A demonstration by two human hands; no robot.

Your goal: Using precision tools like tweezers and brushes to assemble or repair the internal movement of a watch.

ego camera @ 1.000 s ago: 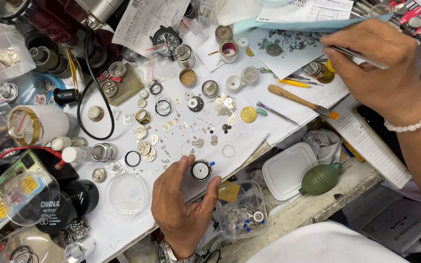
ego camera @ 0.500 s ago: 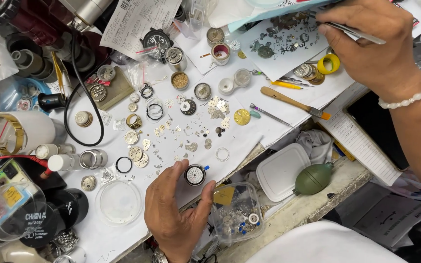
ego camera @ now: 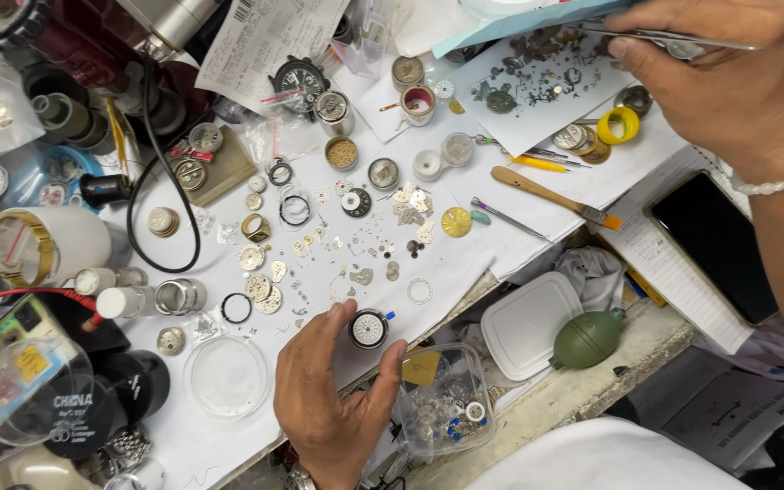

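Observation:
My left hand rests on the white paper at the bench's near edge, thumb and forefinger pinching a small round watch movement with a white dial. My right hand is raised at the upper right and grips thin metal tweezers, whose tips reach left over a white sheet strewn with several tiny dark watch parts. Loose gears, plates and a gold dial lie scattered on the paper between the two hands.
A wooden-handled brush, a yellow tape roll, a green rubber dust blower, a white lid, a clear parts box, a black phone, small pots and a black cable crowd the bench.
My right hand with the tweezers has shifted up and right over the parts sheet. My left hand keeps hold of the movement in the same spot; the view has drifted.

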